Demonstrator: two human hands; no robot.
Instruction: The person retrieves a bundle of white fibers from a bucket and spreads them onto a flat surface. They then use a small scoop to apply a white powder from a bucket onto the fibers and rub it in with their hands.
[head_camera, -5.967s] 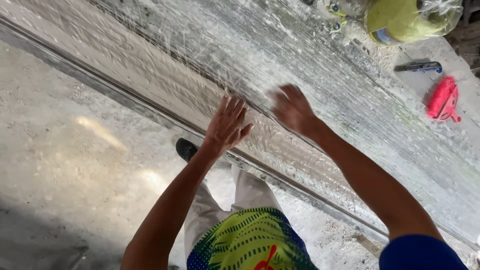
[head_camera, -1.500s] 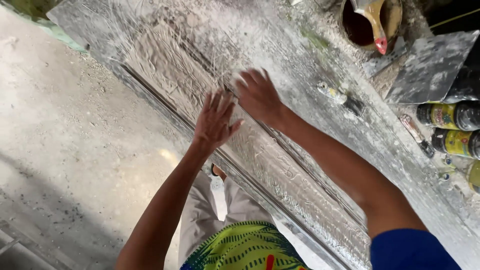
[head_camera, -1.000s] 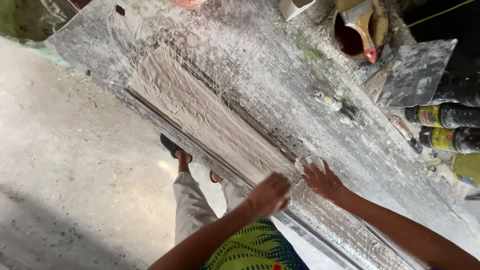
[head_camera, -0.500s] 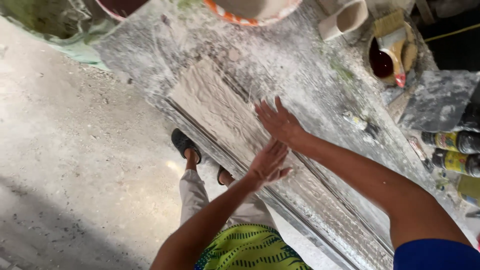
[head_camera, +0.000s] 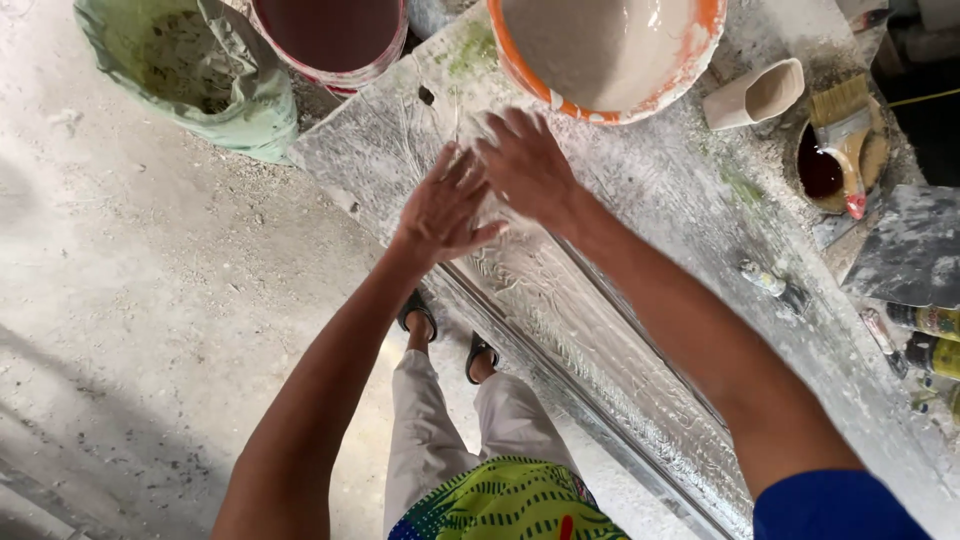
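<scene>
Left hand (head_camera: 445, 208) and right hand (head_camera: 525, 165) flat, fingers spread, on long mould (head_camera: 560, 300); orange bucket (head_camera: 610, 50) holds pale plaster

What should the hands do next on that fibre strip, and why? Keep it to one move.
Probably sweep both palms back along the long fibre-covered strip. The left hand and right hand lie flat at its far end beside the orange bowl, and the strip nearer the body looks ridged and uneven.

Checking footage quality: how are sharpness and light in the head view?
Head view: daylight even, soft shadows on the floor; right hand slightly motion-blurred at the fingertips, left hand sharper; wet sheen glints on the slab; bucket cropped at the top.
</scene>
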